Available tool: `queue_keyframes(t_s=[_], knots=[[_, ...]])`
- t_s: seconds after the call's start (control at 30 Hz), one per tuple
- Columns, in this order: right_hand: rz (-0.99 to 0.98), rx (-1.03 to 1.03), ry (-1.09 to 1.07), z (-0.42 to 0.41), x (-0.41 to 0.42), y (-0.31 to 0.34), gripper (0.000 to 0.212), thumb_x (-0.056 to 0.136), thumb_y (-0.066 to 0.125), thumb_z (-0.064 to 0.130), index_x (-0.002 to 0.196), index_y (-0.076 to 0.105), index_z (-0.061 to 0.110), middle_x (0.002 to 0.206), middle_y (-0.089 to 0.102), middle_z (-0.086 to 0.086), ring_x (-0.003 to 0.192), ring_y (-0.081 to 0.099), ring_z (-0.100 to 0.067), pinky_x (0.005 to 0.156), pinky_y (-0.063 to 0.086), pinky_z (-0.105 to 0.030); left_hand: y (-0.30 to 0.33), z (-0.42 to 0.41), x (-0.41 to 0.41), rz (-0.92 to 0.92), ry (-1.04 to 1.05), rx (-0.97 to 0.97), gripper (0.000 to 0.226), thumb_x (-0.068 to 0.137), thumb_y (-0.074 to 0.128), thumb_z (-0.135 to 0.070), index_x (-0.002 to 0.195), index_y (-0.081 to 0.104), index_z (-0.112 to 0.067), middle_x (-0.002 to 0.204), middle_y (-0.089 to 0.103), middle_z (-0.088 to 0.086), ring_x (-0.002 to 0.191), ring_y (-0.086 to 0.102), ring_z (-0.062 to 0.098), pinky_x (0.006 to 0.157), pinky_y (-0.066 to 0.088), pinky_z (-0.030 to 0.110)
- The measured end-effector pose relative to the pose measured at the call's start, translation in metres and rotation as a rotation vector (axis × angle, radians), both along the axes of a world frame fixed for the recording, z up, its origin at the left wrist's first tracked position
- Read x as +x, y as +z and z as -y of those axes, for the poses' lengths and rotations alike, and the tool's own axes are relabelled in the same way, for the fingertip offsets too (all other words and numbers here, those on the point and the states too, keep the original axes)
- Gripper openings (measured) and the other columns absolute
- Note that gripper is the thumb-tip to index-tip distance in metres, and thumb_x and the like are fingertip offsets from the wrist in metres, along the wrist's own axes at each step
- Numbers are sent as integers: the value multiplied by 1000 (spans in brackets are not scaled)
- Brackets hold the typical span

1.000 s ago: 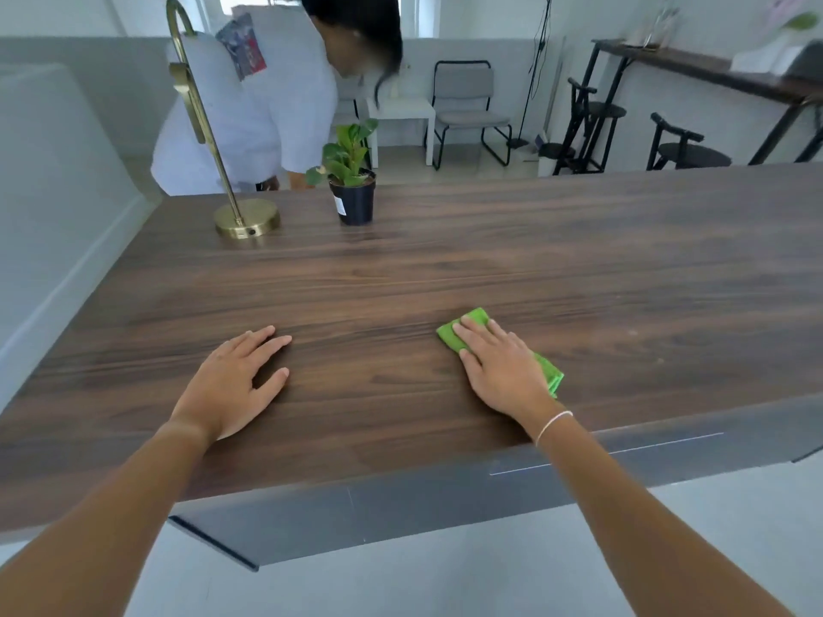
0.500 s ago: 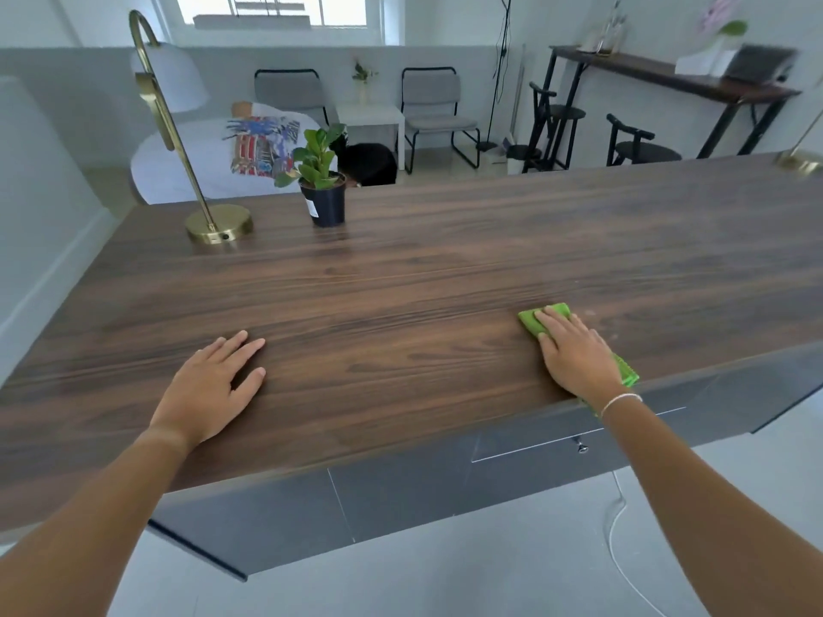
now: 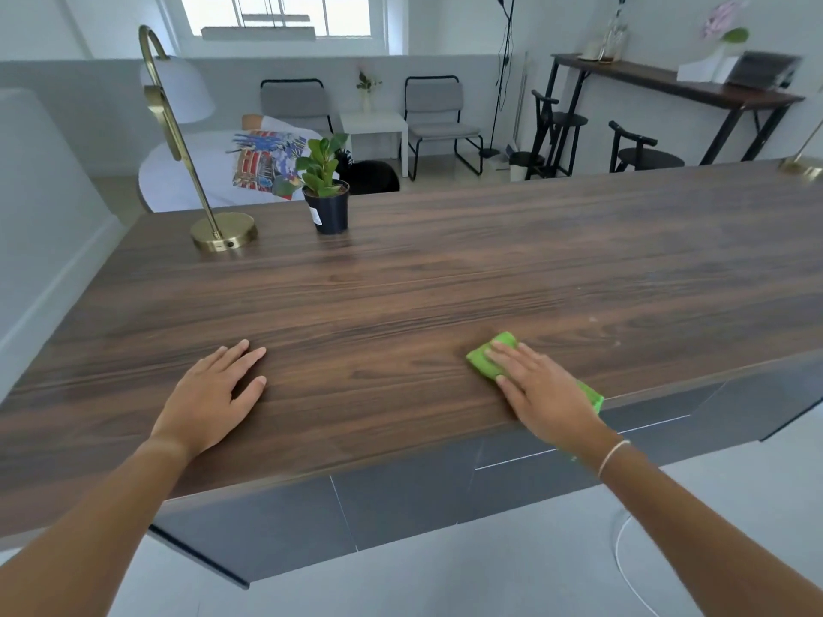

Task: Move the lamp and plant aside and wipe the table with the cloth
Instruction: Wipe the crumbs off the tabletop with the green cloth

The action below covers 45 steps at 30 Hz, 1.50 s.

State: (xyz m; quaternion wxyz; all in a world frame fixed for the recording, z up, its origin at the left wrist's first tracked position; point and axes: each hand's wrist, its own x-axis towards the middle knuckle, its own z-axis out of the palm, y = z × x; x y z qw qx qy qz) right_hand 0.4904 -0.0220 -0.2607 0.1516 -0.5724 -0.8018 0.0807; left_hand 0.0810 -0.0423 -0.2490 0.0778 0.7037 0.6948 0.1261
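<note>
A brass lamp (image 3: 224,231) with a white shade stands at the far left of the dark wooden table (image 3: 445,282). Just to its right is a small green plant (image 3: 327,207) in a black pot. My right hand (image 3: 541,394) lies flat on a green cloth (image 3: 483,358), pressing it onto the tabletop close to the near edge. One end of the cloth sticks out past the edge under my wrist. My left hand (image 3: 213,398) rests palm down on bare wood to the left, fingers spread, holding nothing.
A person in a white shirt (image 3: 191,171) bends low behind the table's far edge, near the lamp and plant. Another brass lamp base (image 3: 804,164) sits at the far right corner. Chairs, stools and a side table stand beyond.
My right hand slid the cloth to the right along the near edge, then back a little to the left. The person behind the table bent lower. My left hand stayed put.
</note>
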Motion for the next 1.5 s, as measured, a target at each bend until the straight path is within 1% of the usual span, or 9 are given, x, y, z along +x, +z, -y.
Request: queue_keyframes(t_s=[0.1, 0.2, 0.47, 0.7, 0.87, 1.0, 1.23, 1.4, 1.5], knots=[[25, -39, -226, -44, 63, -1, 46, 94, 33, 37, 138, 38, 25, 150, 35, 0, 139, 29, -27, 112, 26, -48, 0, 0, -1, -3, 7, 7, 48, 92, 47, -32, 138, 39, -25, 151, 31, 3, 141, 23, 23, 115, 14, 35], [53, -100, -373, -82, 77, 5, 46, 96, 32, 30, 141, 30, 24, 154, 26, 2, 142, 21, -25, 115, 20, -46, -2, -2, -1, 5, 16, 15, 47, 91, 48, -33, 137, 40, -27, 150, 33, 1, 141, 23, 22, 115, 16, 36], [-5, -59, 22, -60, 40, -1, 43, 95, 39, 32, 137, 38, 25, 149, 35, 3, 140, 26, -21, 117, 19, -40, -3, -2, -3, 10, 8, 13, 47, 91, 47, -34, 137, 39, -29, 150, 33, 0, 141, 23, 21, 115, 17, 37], [36, -79, -344, -108, 83, 8, 45, 95, 34, 28, 140, 33, 24, 153, 29, 2, 141, 23, -23, 113, 21, -43, -4, -7, 5, 14, 8, 15, 52, 85, 38, -47, 135, 43, -31, 148, 37, -3, 139, 27, 20, 114, 19, 36], [38, -81, -89, -113, 7, 7, 45, 96, 35, 29, 141, 32, 24, 153, 27, 4, 142, 21, -24, 115, 20, -44, -2, -8, -5, 13, 22, 14, 52, 85, 38, -47, 134, 43, -31, 148, 37, -3, 139, 27, 20, 114, 19, 38], [-18, -72, 91, -92, 25, 0, 42, 96, 39, 26, 138, 37, 24, 150, 33, 2, 141, 24, -21, 118, 17, -39, -2, -5, -2, 19, 26, 9, 58, 80, 35, -49, 134, 43, -31, 148, 37, -3, 139, 27, 20, 114, 19, 37], [42, -60, -257, -158, 32, 5, 44, 95, 35, 25, 139, 34, 20, 153, 29, 0, 140, 24, -27, 112, 24, -46, -3, -5, -3, 11, 44, 34, 69, 74, 23, -61, 134, 43, -33, 148, 38, -4, 139, 28, 19, 114, 19, 35], [42, -79, 119, -128, -63, 1, 46, 95, 32, 29, 140, 33, 22, 152, 30, 2, 141, 24, -25, 114, 22, -45, -3, -5, -4, 19, 39, 37, 71, 73, 21, -62, 134, 42, -33, 148, 37, -4, 139, 26, 19, 114, 18, 34], [20, -77, 342, -82, -65, 3, 54, 89, 22, 45, 139, 34, 28, 150, 29, 11, 139, 21, -12, 115, 19, -38, -1, -4, -2, 26, 29, 37, 72, 73, 20, -62, 135, 42, -32, 149, 36, -4, 139, 26, 18, 114, 16, 32]])
